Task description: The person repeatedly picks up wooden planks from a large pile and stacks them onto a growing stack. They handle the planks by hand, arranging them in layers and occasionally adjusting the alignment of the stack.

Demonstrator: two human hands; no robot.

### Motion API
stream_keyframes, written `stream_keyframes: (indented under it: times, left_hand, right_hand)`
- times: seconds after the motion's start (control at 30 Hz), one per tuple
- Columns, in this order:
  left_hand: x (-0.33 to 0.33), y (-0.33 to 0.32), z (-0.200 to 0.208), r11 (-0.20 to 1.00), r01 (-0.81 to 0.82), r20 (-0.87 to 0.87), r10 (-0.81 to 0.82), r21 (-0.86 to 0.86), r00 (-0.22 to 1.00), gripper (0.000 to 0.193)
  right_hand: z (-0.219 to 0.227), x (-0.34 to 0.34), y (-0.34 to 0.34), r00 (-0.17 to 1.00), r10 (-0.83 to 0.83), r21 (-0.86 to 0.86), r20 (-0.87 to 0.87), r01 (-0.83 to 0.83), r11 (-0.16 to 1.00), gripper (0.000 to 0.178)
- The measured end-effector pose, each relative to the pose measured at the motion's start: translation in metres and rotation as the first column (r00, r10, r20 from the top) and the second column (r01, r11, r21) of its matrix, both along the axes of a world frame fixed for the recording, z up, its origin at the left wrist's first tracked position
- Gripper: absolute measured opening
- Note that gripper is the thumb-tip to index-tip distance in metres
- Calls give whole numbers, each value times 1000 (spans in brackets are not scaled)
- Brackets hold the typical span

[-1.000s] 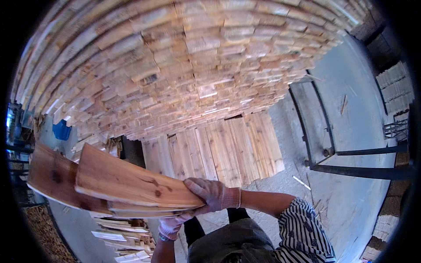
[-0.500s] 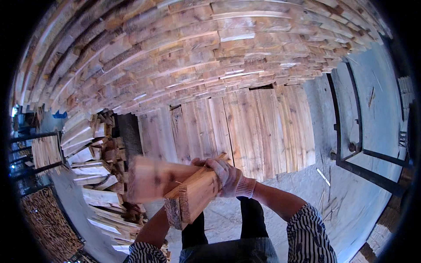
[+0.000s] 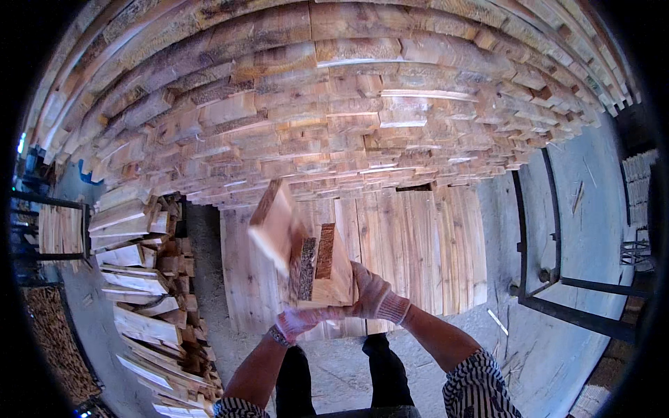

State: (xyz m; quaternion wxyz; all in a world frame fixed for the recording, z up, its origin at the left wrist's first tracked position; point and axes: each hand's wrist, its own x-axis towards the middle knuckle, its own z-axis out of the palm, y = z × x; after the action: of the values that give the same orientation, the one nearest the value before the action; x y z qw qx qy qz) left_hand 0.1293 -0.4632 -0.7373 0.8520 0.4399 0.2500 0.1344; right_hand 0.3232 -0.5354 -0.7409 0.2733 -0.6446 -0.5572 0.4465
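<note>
Gloved in pale knit, my left hand (image 3: 304, 321) is closed round the lower end of a few short wooden boards (image 3: 340, 273). My right hand (image 3: 375, 292), gloved too, grips the same bunch from its right side. Two of the boards stand close together with rough, bark-edged sides showing. Another wooden board (image 3: 274, 224) leans out to the upper left, blurred by motion; its lower end is hidden. Below the bunch lies a flat layer of planks (image 3: 418, 251) set side by side.
A tall stack of boards (image 3: 334, 132) rises beyond the plank layer. To the left is a heap of loose wood pieces (image 3: 150, 320). A dark metal frame (image 3: 533, 230) stands on the floor at the right, and a thin sliver of wood (image 3: 497, 322) lies near it.
The boards have swung from pointing towards me at the lower left to standing upright, pointing away. My left hand now shows below them; my right hand stays on their right side.
</note>
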Motion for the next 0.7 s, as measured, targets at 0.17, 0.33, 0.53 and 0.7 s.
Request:
stream_keyframes:
  times: [0.17,0.33,0.53,0.7]
  left_hand:
    - [-6,-4,50,852,254,-412,-49,458,910,97]
    - [-30,52,60,716,328,-675,266,616,688,104]
    - [16,108,-14,95,832,-820,260,547,510,75]
    - [41,136,-162,-97,813,-716,424,574,555,54]
  right_hand:
    - [45,36,-30,999,51,-218,7,-48,975,101]
    - [25,117,-62,944,104,-497,314,70,865,89]
    - [-34,169,-87,635,322,-529,702,163,833,70]
    - [-135,176,-106,618,286,-467,732,149,872,76]
